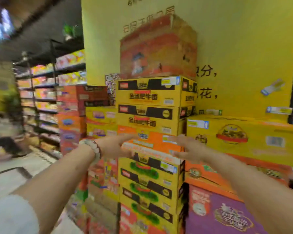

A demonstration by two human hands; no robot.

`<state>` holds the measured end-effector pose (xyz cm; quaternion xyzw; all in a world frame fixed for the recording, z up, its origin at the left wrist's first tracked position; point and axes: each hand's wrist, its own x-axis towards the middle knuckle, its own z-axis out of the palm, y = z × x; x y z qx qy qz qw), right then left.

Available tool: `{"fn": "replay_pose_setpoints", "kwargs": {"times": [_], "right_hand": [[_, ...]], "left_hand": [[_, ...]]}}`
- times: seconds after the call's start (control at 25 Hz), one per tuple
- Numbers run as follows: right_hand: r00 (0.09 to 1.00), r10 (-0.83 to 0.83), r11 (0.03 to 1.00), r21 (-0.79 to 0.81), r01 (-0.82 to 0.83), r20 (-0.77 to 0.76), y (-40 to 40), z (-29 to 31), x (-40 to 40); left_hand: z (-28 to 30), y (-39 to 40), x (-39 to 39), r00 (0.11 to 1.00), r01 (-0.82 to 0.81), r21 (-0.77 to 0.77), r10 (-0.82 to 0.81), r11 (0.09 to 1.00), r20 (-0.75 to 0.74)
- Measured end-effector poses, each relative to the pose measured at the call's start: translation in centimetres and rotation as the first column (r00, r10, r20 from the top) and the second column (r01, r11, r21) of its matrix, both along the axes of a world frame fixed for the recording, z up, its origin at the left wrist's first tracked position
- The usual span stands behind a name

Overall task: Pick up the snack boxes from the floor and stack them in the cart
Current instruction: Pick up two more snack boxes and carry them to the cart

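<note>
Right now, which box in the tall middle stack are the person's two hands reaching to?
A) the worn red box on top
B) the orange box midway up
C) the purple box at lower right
B: the left hand and right hand flank the orange box, fingers straight.

The top box (157, 48) is worn brown cardboard, its red print scuffed and matt. The yellow boxes (149, 92) under it are printed cardboard with a faint sheen (paper labels stuck on). The bracelet (96, 148) has smooth, pale, glossy beads. The wall (243, 39) is matt yellow.
</note>
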<state>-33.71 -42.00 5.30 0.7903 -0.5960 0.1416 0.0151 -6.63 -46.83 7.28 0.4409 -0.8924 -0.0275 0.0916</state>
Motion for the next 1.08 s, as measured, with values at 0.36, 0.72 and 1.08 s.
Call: {"fn": "replay_pose_setpoints", "kwargs": {"times": [0.36,0.72,1.08], "right_hand": [[0.866,0.500,0.861,0.093,-0.500,0.028,-14.8,-2.2,24.1],[0.609,0.792,0.581,0.252,-0.774,0.045,-24.0,-7.4,44.0],[0.457,0.888,0.397,0.401,-0.826,0.061,-30.7,-18.2,64.8]], "left_hand": [[-2.2,0.8,23.4,0.834,-0.533,0.082,0.539,0.842,-0.114],[-7.9,0.3,36.9,0.582,-0.777,0.183,0.798,0.602,-0.157],[-18.0,-5.6,53.5,0.458,-0.829,0.319,0.885,0.459,-0.083]]}}
